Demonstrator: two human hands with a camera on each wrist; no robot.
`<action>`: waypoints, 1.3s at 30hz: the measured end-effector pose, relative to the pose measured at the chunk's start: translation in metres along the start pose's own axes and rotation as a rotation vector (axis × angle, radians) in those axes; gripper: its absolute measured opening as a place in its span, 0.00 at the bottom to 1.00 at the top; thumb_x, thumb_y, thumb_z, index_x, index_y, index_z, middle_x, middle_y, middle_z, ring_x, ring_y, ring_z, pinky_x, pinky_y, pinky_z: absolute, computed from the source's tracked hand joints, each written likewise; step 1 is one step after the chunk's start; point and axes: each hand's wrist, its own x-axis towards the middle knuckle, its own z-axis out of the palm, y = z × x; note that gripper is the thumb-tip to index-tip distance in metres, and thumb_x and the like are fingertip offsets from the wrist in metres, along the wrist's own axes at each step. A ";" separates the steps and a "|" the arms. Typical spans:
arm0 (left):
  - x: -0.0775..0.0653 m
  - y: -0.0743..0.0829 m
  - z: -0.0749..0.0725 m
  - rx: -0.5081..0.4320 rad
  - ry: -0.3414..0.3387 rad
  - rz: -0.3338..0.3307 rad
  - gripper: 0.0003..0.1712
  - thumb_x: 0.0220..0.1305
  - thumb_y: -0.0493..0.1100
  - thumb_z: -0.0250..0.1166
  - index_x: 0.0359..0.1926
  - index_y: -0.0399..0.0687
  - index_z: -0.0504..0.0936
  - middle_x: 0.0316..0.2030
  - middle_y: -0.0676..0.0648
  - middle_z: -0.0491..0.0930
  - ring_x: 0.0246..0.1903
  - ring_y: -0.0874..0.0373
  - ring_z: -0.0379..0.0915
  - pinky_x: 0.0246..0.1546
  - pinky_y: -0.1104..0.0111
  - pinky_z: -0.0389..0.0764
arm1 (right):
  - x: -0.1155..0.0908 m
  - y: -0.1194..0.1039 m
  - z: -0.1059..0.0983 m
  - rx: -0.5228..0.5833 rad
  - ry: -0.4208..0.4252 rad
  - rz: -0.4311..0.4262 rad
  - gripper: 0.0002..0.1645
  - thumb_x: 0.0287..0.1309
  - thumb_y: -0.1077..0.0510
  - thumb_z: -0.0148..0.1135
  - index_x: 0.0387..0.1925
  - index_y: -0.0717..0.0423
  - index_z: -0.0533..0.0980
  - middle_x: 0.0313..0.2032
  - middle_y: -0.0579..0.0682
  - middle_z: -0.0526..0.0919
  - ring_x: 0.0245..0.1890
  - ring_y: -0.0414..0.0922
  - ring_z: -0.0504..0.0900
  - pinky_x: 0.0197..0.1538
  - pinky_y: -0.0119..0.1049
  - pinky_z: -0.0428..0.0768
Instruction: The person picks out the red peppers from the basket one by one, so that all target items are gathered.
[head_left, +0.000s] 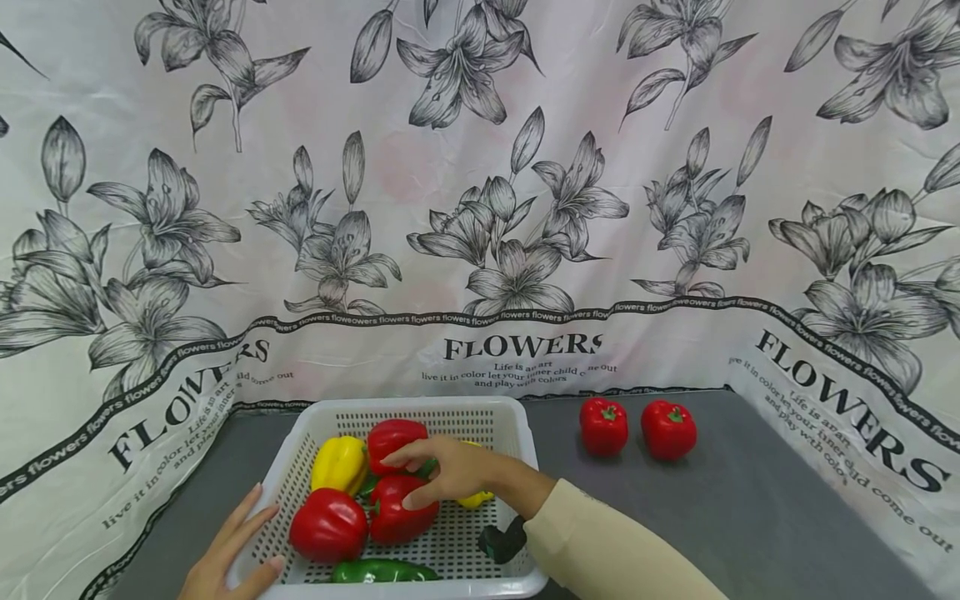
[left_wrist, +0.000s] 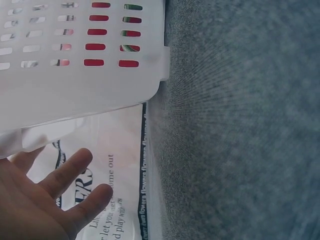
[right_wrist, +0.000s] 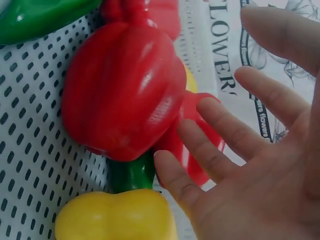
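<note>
My right hand (head_left: 450,471) hovers inside a white perforated basket (head_left: 420,405), its fingers spread over two red bell peppers. Just in front of its palm in the right wrist view is the nearer red bell pepper (right_wrist: 125,95); nothing is gripped. The farther red bell pepper (head_left: 396,433) lies partly behind the fingers. My left hand (head_left: 228,558) rests at the basket's left rim with fingers extended, spread in the left wrist view. A third red bell pepper (head_left: 328,525), a yellow pepper (head_left: 340,465) and a long green pepper (head_left: 382,571) also lie in the basket.
Two more red bell peppers (head_left: 603,427) stand on the grey table (head_left: 750,508) right of the basket. A second yellow pepper (head_left: 474,500) is partly hidden by the right hand. A dark object (head_left: 501,542) shows by the right cuff. Flower-printed cloth (head_left: 525,250) hangs around the table.
</note>
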 end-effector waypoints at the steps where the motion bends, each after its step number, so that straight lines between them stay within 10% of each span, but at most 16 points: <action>1: 0.000 0.000 -0.001 -0.002 -0.004 -0.005 0.39 0.62 0.61 0.63 0.68 0.46 0.69 0.73 0.41 0.48 0.66 0.34 0.49 0.53 0.30 0.57 | 0.000 0.000 0.000 -0.002 -0.013 0.006 0.35 0.52 0.52 0.67 0.63 0.52 0.73 0.57 0.44 0.75 0.52 0.40 0.72 0.49 0.32 0.76; 26: 0.000 0.002 -0.002 -0.031 0.027 0.040 0.36 0.62 0.58 0.65 0.67 0.47 0.70 0.73 0.43 0.49 0.66 0.34 0.49 0.53 0.29 0.55 | 0.004 -0.003 0.010 -0.069 -0.059 0.070 0.23 0.57 0.55 0.66 0.55 0.56 0.78 0.39 0.37 0.80 0.37 0.34 0.77 0.38 0.27 0.79; 39: 0.000 0.002 -0.002 -0.023 -0.013 -0.018 0.38 0.62 0.59 0.64 0.68 0.47 0.69 0.73 0.43 0.47 0.67 0.34 0.47 0.54 0.30 0.56 | 0.003 -0.003 0.015 0.063 -0.129 0.128 0.19 0.54 0.62 0.70 0.44 0.47 0.70 0.46 0.41 0.77 0.47 0.38 0.75 0.39 0.34 0.82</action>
